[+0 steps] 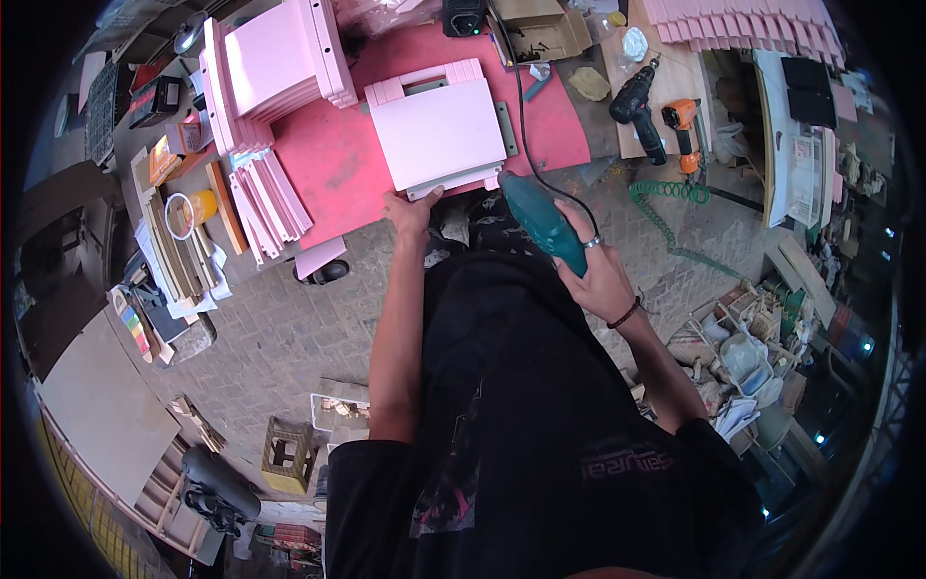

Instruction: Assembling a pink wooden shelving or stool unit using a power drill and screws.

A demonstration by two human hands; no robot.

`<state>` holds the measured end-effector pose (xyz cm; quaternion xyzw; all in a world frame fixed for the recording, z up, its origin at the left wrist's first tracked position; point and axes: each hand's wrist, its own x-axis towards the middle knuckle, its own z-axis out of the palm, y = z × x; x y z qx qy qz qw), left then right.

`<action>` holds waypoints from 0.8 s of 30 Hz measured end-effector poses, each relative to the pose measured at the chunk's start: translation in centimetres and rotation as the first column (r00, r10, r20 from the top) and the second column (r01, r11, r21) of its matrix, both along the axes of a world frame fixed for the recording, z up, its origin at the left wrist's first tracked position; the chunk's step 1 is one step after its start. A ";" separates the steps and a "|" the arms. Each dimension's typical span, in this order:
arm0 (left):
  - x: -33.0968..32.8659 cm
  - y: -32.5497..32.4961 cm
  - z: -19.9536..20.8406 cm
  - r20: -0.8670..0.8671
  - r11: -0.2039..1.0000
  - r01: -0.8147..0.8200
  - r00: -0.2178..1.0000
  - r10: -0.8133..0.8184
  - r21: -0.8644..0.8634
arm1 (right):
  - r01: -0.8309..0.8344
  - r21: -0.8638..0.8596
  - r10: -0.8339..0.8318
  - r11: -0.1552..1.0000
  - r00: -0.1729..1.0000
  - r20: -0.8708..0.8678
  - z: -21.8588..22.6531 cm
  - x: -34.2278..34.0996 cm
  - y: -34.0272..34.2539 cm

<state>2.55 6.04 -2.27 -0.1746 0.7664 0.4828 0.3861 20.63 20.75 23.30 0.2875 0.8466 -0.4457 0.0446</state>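
Note:
A pink panel assembly (436, 135) with a cut-out at its far side lies on the red-topped table (338, 188). My left hand (413, 208) grips its near edge at the left corner, thumb on top. In my right hand (600, 275) is a green corded power tool (542, 222), fingers wrapped around its body. The tool's front end sits close to the panel's near right corner; I cannot tell whether it touches. Its exact kind is not clear. A black cord (526, 125) runs from the far side of the table toward my right hand.
Stacked pink panels (280, 58) and narrow pink strips (270, 207) sit to the left. On the right, a board (666, 58) carries a black drill (637, 111) and an orange air tool (683, 135) with a green coiled hose (666, 198). An open cardboard box (550, 39) stands behind.

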 end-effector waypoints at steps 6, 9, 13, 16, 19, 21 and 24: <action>0.3 -0.2 0.6 -0.017 0.999 -0.039 0.999 0.039 -0.002 | 0.144 -0.047 -0.146 0.988 0.989 -0.036 0.3 -1.1 0.2; 0.3 0.4 1.8 -0.022 0.999 -0.019 1.000 0.018 -0.043 | 0.168 -0.055 -0.169 0.984 0.985 -0.023 -0.2 -0.6 0.8; 0.3 0.5 2.5 -0.040 1.000 -0.020 0.999 0.019 -0.018 | 0.150 0.003 -0.150 0.989 0.987 0.052 0.3 -1.6 0.5; 0.3 0.3 2.3 -0.047 0.999 -0.046 0.998 0.046 0.012 | 0.212 0.005 -0.212 0.977 0.972 0.100 0.7 -3.4 -0.2; 0.5 0.6 2.8 -0.066 0.996 0.023 0.997 -0.029 -0.092 | 0.259 -0.028 -0.254 0.966 0.960 0.116 0.5 -3.8 -0.4; 0.5 0.8 2.8 -0.067 0.998 0.002 0.998 -0.006 -0.066 | 0.244 0.001 -0.243 0.970 0.963 0.115 0.6 -4.1 -0.9; 0.8 0.3 1.9 -0.079 0.999 -0.041 0.996 0.039 -0.022 | 0.233 0.024 -0.234 0.972 0.965 0.119 0.6 -4.7 -1.6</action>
